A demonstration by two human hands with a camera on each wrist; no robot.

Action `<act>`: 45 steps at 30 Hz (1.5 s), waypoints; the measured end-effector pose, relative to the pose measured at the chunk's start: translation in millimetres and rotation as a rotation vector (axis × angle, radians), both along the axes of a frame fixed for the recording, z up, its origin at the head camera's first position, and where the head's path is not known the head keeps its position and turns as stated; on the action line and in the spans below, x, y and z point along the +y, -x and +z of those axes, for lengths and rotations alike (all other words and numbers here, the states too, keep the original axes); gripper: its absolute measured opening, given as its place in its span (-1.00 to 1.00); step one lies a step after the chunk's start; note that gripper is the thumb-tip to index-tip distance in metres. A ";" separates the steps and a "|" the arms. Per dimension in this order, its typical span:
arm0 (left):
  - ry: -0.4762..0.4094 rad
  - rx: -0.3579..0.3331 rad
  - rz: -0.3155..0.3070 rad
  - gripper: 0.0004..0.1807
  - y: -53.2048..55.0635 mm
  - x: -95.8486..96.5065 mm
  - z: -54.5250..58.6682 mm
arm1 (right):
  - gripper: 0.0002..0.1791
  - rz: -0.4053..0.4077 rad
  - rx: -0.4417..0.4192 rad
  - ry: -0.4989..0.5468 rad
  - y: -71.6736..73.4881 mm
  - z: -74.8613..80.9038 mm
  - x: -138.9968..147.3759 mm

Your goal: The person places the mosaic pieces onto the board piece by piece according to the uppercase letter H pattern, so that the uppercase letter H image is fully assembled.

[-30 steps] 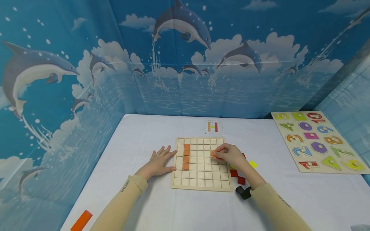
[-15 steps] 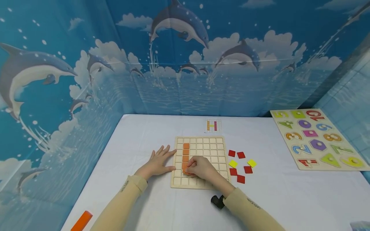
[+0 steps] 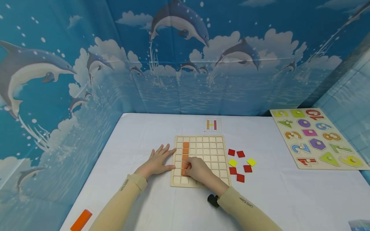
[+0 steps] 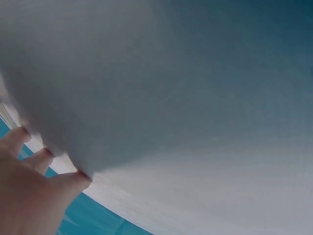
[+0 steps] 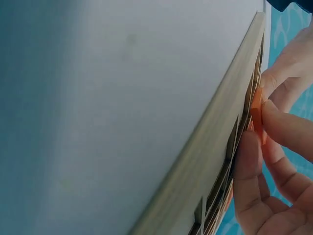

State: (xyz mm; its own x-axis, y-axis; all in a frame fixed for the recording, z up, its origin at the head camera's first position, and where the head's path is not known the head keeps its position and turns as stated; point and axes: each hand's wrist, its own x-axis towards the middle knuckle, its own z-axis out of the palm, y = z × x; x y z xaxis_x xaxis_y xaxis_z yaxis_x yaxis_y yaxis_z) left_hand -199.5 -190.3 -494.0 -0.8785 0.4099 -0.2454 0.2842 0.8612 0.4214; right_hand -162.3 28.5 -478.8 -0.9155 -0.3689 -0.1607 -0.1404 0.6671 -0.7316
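Note:
A wooden grid board (image 3: pixel 206 151) lies on the white table, with a column of orange tiles (image 3: pixel 185 150) in its second column from the left. At the lower end of that column my right hand (image 3: pixel 199 170) pinches an orange square tile (image 5: pixel 257 110) between thumb and fingers, close over the board. The tile sits slightly tilted in the right wrist view. My left hand (image 3: pixel 156 163) lies flat with spread fingers, its fingertips and thumb against the board's left edge. In the left wrist view its fingertips (image 4: pixel 80 181) reach the edge.
Several red tiles (image 3: pixel 241 154) and two yellow tiles (image 3: pixel 251 162) lie right of the board. A small pattern card (image 3: pixel 213 124) is behind it. A number and shape puzzle board (image 3: pixel 318 141) lies at far right. An orange block (image 3: pixel 81 220) sits at the front left.
My right hand has carried the orange tile from the board's right side leftwards to the lower end of the orange column. My left hand has stayed at the left edge.

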 end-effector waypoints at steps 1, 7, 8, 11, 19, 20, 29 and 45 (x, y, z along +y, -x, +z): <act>-0.001 0.001 0.000 -0.16 -0.2 0.0 0.0 | -0.83 0.003 0.010 -0.010 0.3 0.0 -0.3; -0.004 0.009 -0.002 -0.17 -0.2 0.5 -0.1 | -0.82 0.003 0.034 -0.033 1.2 -0.3 -1.4; -0.003 0.010 -0.001 -0.17 0.1 0.5 0.1 | -0.83 0.001 0.034 -0.032 1.3 -0.4 -1.5; -0.002 0.010 0.001 -0.17 0.7 0.4 0.2 | -0.84 -0.006 0.039 -0.028 1.8 0.4 -1.9; 0.006 0.001 0.012 -0.15 0.5 0.7 1.0 | -0.85 -0.006 0.090 -0.070 0.9 -2.0 -6.0; 0.006 0.002 0.012 -0.15 0.5 0.5 1.1 | -0.86 -0.006 0.092 -0.076 0.7 -2.4 -6.5; 0.009 0.001 0.006 -0.15 0.4 -0.6 -0.4 | -0.93 -0.016 0.072 -0.014 -0.9 1.1 4.3; 0.008 0.002 0.008 -0.15 1.5 0.2 -1.7 | -0.77 -0.310 -0.011 -0.008 15.3 14.9 131.4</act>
State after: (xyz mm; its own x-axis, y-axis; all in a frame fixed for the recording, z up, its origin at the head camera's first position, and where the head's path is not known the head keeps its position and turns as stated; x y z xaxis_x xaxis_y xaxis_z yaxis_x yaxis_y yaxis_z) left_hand -201.1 -190.1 -495.7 -0.8824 0.4004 -0.2469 0.2777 0.8671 0.4135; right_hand -177.5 159.9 -463.9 -0.9823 -0.0713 -0.1733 0.0786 0.6826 -0.7265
